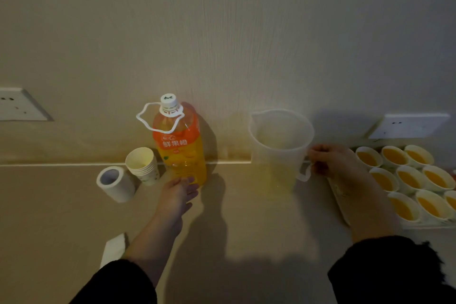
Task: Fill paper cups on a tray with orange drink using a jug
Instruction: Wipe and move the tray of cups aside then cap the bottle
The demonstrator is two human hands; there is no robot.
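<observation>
Nine cups [407, 180]: visibly filled, on tray [339, 201] at right
Jug [278, 150]: nearly empty, on surface [234, 229]
Right hand [330, 160]: closed on jug handle, steadying
Left hand [179, 195]: fingers loosely spread at bottle [179, 145] base, likely for refill

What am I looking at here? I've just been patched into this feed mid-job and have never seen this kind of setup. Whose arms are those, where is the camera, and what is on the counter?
There is no machine: a person works with bare hands, and the single picture comes from a camera on their head, looking forward and down.

The right hand is closed around the handle of a clear plastic jug, which stands on the counter and looks nearly empty. The left hand reaches to the base of a capped orange drink bottle, fingers open, at or touching it.

Left of the bottle are a stack of empty paper cups and a white roll on its side. At far right, a tray holds paper cups already filled with orange drink.
</observation>
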